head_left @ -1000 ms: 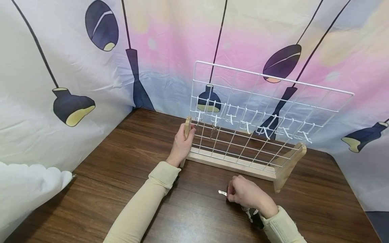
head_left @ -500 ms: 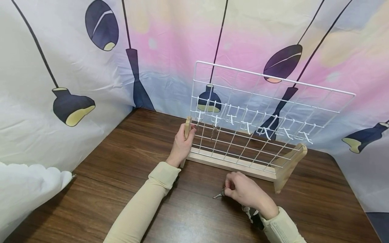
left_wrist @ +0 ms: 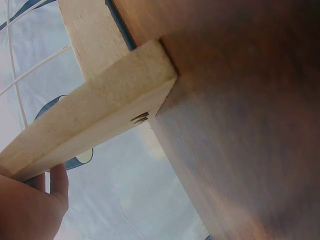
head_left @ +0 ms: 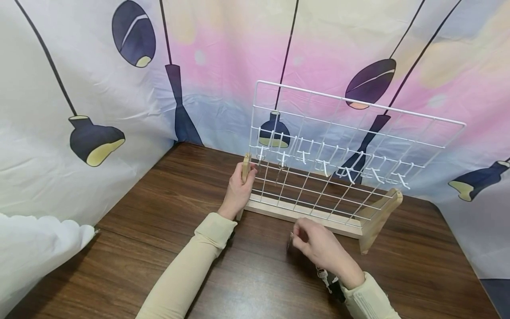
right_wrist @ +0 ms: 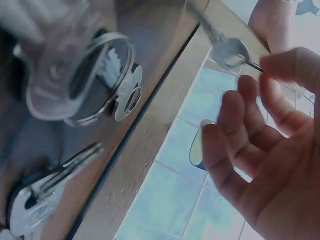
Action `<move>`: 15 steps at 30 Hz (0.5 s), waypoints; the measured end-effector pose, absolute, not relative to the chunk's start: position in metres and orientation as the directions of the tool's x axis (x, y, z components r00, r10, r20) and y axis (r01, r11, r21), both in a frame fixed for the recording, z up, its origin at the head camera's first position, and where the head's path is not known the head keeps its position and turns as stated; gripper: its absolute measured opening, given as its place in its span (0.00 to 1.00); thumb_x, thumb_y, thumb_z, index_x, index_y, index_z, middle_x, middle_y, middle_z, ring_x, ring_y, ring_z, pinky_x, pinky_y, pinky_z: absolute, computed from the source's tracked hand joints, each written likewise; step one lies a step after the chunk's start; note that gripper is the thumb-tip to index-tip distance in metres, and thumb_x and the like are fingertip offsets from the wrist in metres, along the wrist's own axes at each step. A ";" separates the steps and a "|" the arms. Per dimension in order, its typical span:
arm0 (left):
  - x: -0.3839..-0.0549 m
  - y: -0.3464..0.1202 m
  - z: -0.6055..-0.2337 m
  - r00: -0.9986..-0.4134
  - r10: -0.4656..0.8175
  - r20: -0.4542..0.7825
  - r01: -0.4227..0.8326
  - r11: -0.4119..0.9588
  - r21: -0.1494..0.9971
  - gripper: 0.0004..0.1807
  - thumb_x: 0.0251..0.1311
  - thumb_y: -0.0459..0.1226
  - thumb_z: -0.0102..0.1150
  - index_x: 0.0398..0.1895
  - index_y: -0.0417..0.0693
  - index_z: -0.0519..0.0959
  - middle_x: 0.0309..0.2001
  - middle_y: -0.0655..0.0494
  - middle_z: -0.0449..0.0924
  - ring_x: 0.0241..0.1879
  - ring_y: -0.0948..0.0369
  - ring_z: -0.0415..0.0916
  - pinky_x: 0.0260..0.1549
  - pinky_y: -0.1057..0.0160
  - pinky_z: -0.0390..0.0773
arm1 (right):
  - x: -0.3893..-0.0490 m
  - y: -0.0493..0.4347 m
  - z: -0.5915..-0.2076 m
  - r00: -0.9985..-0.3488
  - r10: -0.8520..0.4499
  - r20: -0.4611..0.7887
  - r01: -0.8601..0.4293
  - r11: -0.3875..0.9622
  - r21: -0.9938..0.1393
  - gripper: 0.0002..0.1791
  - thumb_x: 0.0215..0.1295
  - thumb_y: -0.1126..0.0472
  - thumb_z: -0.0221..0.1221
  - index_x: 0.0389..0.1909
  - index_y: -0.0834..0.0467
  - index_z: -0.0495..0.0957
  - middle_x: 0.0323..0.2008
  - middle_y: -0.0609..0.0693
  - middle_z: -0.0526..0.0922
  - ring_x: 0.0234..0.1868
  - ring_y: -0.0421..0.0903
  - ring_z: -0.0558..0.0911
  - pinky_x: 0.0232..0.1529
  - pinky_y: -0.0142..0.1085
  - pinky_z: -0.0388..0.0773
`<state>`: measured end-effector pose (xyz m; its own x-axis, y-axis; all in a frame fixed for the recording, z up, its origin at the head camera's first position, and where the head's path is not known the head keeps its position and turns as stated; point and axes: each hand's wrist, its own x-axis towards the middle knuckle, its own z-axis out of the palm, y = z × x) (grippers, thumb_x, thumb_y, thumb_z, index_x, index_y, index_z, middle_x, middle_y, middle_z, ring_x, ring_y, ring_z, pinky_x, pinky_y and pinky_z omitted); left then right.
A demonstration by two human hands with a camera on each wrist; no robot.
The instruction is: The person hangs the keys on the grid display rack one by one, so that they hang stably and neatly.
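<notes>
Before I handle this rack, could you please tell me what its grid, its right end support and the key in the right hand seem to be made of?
Grid: probably white-coated metal, judging by its thin, straight wires.
Right end support: pale wood, apparently unpainted, with visible grain streaks.
Key: likely metal, given its silvery look; blur leaves the finish uncertain.

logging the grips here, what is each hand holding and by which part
Left hand: the rack, by the upper part of its left wooden end. Right hand: a key, pinched by what looks like its ring, seen edge-on.
</notes>
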<state>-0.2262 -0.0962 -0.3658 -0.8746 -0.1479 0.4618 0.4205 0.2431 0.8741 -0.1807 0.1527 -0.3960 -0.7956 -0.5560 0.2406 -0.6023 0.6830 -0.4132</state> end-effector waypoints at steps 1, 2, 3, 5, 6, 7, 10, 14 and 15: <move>-0.226 -0.096 -0.366 -0.875 -0.147 0.462 0.421 0.243 0.874 0.11 0.72 0.31 0.47 0.52 0.34 0.71 0.47 0.36 0.79 0.48 0.44 0.76 0.45 0.55 0.70 | -0.180 0.152 -0.396 -0.797 -0.547 0.256 -0.602 0.683 -0.414 0.11 0.58 0.59 0.63 0.28 0.42 0.70 0.22 0.37 0.68 0.21 0.35 0.66 0.21 0.31 0.64; -0.226 -0.097 -0.366 -0.875 -0.147 0.462 0.421 0.242 0.874 0.11 0.72 0.31 0.47 0.52 0.34 0.71 0.47 0.36 0.79 0.48 0.44 0.76 0.45 0.55 0.70 | -0.180 0.152 -0.395 -0.796 -0.540 0.274 -0.604 0.679 -0.417 0.11 0.59 0.59 0.63 0.28 0.42 0.70 0.22 0.37 0.69 0.21 0.35 0.66 0.21 0.31 0.64; -0.226 -0.097 -0.366 -0.875 -0.146 0.462 0.422 0.241 0.874 0.11 0.72 0.31 0.47 0.52 0.34 0.71 0.47 0.36 0.79 0.48 0.44 0.76 0.45 0.55 0.70 | -0.180 0.151 -0.395 -0.791 -0.535 0.296 -0.611 0.669 -0.423 0.10 0.59 0.59 0.62 0.29 0.42 0.70 0.22 0.36 0.69 0.21 0.35 0.66 0.21 0.31 0.65; -0.226 -0.097 -0.366 -0.874 -0.147 0.463 0.422 0.241 0.874 0.11 0.72 0.31 0.47 0.52 0.34 0.71 0.47 0.36 0.79 0.49 0.45 0.76 0.46 0.54 0.71 | -0.181 0.150 -0.394 -0.777 -0.527 0.344 -0.630 0.647 -0.431 0.09 0.60 0.60 0.62 0.30 0.44 0.71 0.22 0.35 0.70 0.21 0.34 0.67 0.22 0.30 0.66; -0.226 -0.097 -0.366 -0.874 -0.147 0.464 0.423 0.241 0.873 0.11 0.72 0.31 0.47 0.52 0.34 0.71 0.47 0.36 0.79 0.49 0.46 0.76 0.46 0.54 0.71 | -0.181 0.149 -0.394 -0.769 -0.521 0.370 -0.639 0.635 -0.434 0.08 0.60 0.60 0.61 0.30 0.45 0.72 0.23 0.35 0.71 0.22 0.34 0.68 0.23 0.30 0.67; -0.226 -0.097 -0.366 -0.873 -0.146 0.465 0.424 0.241 0.873 0.11 0.72 0.31 0.47 0.52 0.34 0.71 0.47 0.36 0.79 0.49 0.46 0.76 0.47 0.53 0.71 | -0.181 0.148 -0.394 -0.761 -0.515 0.395 -0.649 0.621 -0.439 0.08 0.60 0.61 0.61 0.31 0.46 0.72 0.23 0.34 0.71 0.22 0.34 0.69 0.24 0.30 0.68; -0.226 -0.097 -0.366 -0.873 -0.145 0.466 0.426 0.241 0.872 0.11 0.72 0.31 0.47 0.52 0.33 0.71 0.46 0.36 0.79 0.50 0.45 0.76 0.48 0.52 0.71 | -0.182 0.146 -0.393 -0.735 -0.484 0.474 -0.676 0.573 -0.463 0.07 0.62 0.62 0.61 0.32 0.47 0.73 0.25 0.34 0.72 0.24 0.34 0.70 0.25 0.29 0.69; -0.226 -0.097 -0.365 -0.875 -0.144 0.462 0.421 0.243 0.874 0.12 0.72 0.32 0.47 0.53 0.33 0.71 0.46 0.37 0.79 0.49 0.45 0.76 0.48 0.53 0.71 | -0.185 0.142 -0.391 -0.664 -0.436 0.607 -0.743 0.473 -0.473 0.07 0.64 0.65 0.60 0.33 0.50 0.73 0.24 0.37 0.73 0.23 0.35 0.70 0.24 0.28 0.68; -0.226 -0.097 -0.366 -0.876 -0.143 0.460 0.419 0.246 0.874 0.12 0.72 0.32 0.47 0.53 0.33 0.71 0.46 0.37 0.79 0.49 0.46 0.76 0.48 0.53 0.72 | -0.186 0.141 -0.390 -0.636 -0.423 0.646 -0.767 0.444 -0.464 0.06 0.64 0.66 0.60 0.33 0.52 0.73 0.24 0.39 0.73 0.23 0.35 0.70 0.23 0.28 0.68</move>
